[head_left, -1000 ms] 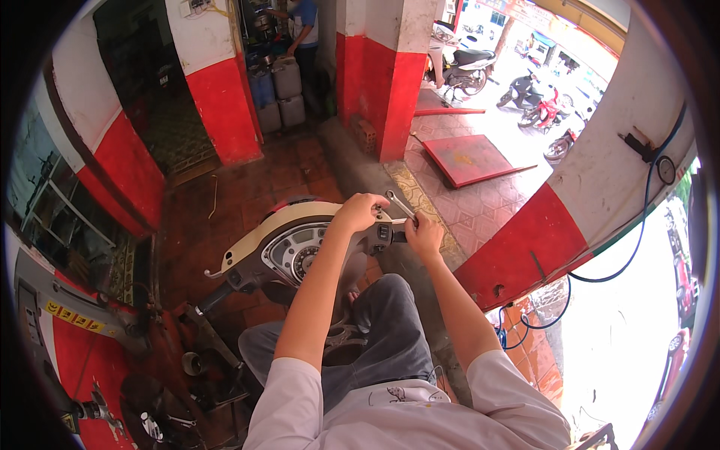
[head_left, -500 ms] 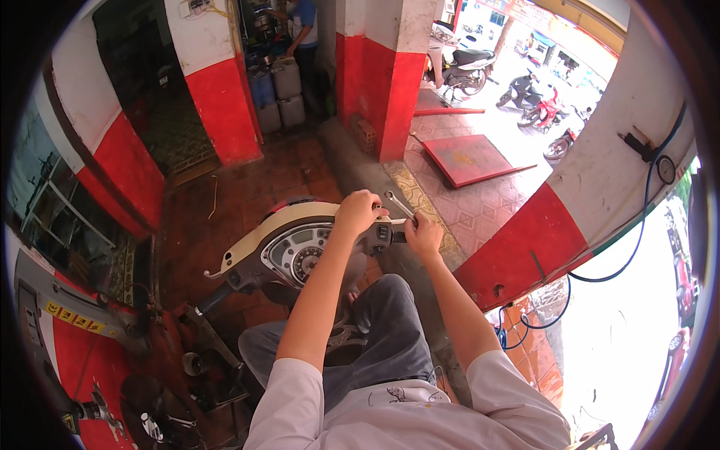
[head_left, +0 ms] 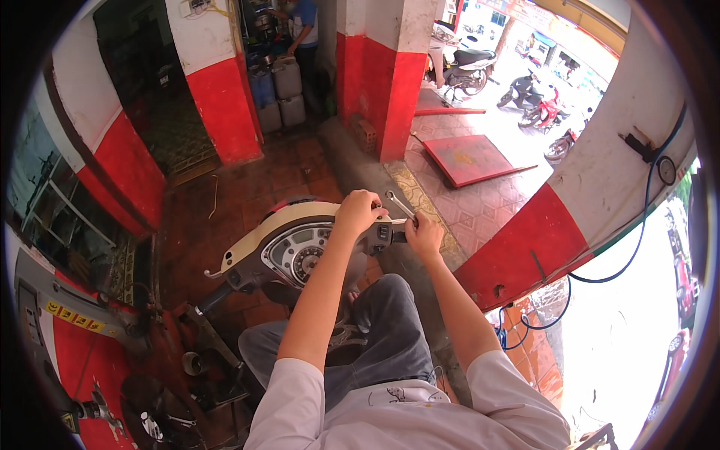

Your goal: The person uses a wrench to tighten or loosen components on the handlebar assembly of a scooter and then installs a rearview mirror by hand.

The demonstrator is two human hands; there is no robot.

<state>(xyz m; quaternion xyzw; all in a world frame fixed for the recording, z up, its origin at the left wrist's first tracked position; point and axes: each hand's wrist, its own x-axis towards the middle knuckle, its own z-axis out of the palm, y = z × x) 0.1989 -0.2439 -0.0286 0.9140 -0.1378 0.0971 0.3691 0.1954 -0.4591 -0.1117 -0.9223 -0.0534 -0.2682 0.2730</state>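
Observation:
I sit astride a scooter with a cream handlebar cover (head_left: 247,232) and a round-dialled instrument cluster (head_left: 301,256). My left hand (head_left: 357,213) reaches across to the right end of the cover. Its fingers are closed around a small dark part there that I cannot make out. Beside it, my right hand (head_left: 424,235) is shut on a silver combination wrench (head_left: 403,203), whose ring end points up and left, close to my left fingertips. The right switch housing (head_left: 382,232) lies just below both hands. On the other side, the left handlebar grip (head_left: 215,299) is untouched.
A red metal ramp (head_left: 471,159) lies ahead right, with parked motorbikes (head_left: 469,66) beyond. A red-and-white pillar (head_left: 525,240) and blue air hose (head_left: 637,240) stand close right. Tools (head_left: 154,426) lie lower left. Another person (head_left: 302,30) stands at the back near plastic jugs (head_left: 287,79).

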